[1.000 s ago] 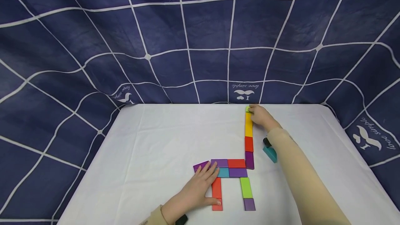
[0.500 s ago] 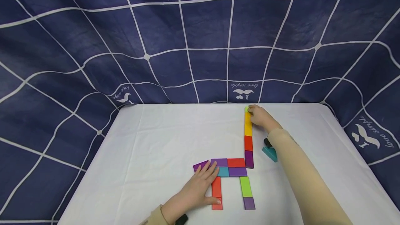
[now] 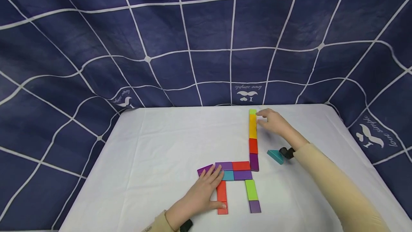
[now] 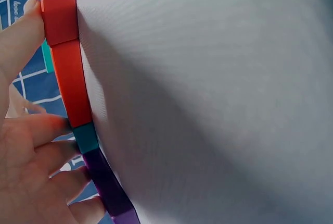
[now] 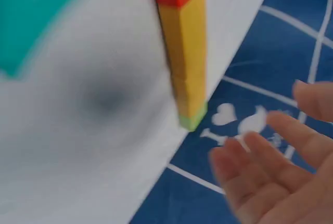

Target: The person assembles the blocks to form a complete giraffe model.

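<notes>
In the head view, flat coloured blocks form a figure on the white table. My left hand [image 3: 201, 192] lies with spread fingers over its left part, touching the purple block [image 3: 206, 169] and the lower orange-red block [image 3: 222, 208]. Upward from the body runs a column: dark purple block [image 3: 254, 162], red block [image 3: 253, 146], yellow section [image 3: 253, 126] and light green block [image 3: 253, 111] at the far end. Just right of that end is my right hand [image 3: 273, 121], holding nothing. The right wrist view shows its fingers apart from the green block [image 5: 193, 119].
A teal triangular block [image 3: 275, 156] lies right of the column, near a black wrist camera [image 3: 287, 152]. The column's far end is close to the table's back edge [image 3: 193, 107]. Dark blue checked cloth [image 3: 212, 67] hangs behind and at both sides.
My right hand has let go of the light green block and drawn back to the right. The left hand stays in place. The head view has shifted slightly.
</notes>
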Available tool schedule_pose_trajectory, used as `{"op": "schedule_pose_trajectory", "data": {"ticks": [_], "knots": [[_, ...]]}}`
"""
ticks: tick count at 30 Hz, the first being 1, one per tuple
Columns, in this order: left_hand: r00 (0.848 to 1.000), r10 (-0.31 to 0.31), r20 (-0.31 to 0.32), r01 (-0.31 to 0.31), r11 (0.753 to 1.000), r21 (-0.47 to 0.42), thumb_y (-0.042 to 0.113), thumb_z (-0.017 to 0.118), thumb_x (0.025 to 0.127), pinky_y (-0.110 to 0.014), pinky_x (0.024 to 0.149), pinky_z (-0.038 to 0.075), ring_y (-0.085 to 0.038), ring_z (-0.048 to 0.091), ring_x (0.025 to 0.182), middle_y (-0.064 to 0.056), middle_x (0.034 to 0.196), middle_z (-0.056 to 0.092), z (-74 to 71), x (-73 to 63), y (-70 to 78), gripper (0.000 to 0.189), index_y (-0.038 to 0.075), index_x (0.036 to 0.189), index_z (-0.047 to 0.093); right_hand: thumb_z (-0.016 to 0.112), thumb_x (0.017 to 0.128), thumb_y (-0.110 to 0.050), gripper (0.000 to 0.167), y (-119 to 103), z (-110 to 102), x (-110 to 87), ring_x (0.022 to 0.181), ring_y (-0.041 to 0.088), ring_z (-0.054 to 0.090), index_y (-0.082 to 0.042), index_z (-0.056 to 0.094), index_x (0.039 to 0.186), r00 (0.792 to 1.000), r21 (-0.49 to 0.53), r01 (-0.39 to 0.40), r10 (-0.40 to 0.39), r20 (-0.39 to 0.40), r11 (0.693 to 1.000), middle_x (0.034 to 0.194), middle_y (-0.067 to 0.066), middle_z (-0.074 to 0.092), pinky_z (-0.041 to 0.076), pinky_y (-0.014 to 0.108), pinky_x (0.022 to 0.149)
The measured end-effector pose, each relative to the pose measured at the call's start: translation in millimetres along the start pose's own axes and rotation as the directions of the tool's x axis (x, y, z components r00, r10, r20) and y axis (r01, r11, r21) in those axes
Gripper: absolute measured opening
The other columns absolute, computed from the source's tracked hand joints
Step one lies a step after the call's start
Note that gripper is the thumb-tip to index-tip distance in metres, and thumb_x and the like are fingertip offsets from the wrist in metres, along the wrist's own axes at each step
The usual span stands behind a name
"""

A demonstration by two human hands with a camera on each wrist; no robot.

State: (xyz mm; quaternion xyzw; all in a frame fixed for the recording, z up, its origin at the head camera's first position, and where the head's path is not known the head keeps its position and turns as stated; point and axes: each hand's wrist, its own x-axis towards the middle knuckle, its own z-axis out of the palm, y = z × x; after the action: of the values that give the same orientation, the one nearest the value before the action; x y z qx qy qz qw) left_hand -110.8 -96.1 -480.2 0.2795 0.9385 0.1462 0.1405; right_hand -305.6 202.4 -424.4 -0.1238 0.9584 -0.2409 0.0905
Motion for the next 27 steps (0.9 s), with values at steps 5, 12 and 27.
{"op": "schedule_pose_trajectory", "data": {"ticks": [5,12,27], "knots": [[1.0,-0.004,0.005,0.004,1.0,-0.006,0.058,0.072,0.08,-0.053,0.12,0.026,-0.031,0.019,0.152,-0.008,0.164,0.025,0.8,0.2,-0.6,0.098,0.009,0.154,0.032,0.06,0.096,-0.024,0.045,4.1,6.3,-45.0,0.115,0.042,0.057,0.001,0.058,0.134,0.998,-0.018,-0.029,0.03,0.046,0.999,0.133,0.028,0.055,0.052,0.056,0.094],[1.0,0.01,0.001,-0.01,1.0,-0.012,0.058,0.071,0.081,-0.054,0.119,0.026,-0.032,0.019,0.152,-0.009,0.164,0.024,-0.1,0.3,-0.5,0.097,0.008,0.154,0.033,0.072,0.089,-0.029,0.049,12.7,27.5,-92.3,0.103,0.037,0.061,0.003,0.063,0.125,0.999,-0.082,-0.031,0.033,0.024,0.996,0.12,0.025,0.061,0.053,0.056,0.089],[1.0,0.008,-0.003,-0.008,1.0,-0.021,0.056,0.072,0.081,-0.053,0.12,0.025,-0.031,0.019,0.152,-0.008,0.164,0.024,0.9,-0.1,-0.8,0.097,0.008,0.154,0.032,0.075,0.084,-0.009,0.024,23.2,45.1,-107.6,0.078,0.021,0.056,0.001,0.071,0.105,0.994,-0.031,-0.04,0.037,-0.107,0.999,0.096,0.014,0.066,0.055,0.042,0.072]]}}
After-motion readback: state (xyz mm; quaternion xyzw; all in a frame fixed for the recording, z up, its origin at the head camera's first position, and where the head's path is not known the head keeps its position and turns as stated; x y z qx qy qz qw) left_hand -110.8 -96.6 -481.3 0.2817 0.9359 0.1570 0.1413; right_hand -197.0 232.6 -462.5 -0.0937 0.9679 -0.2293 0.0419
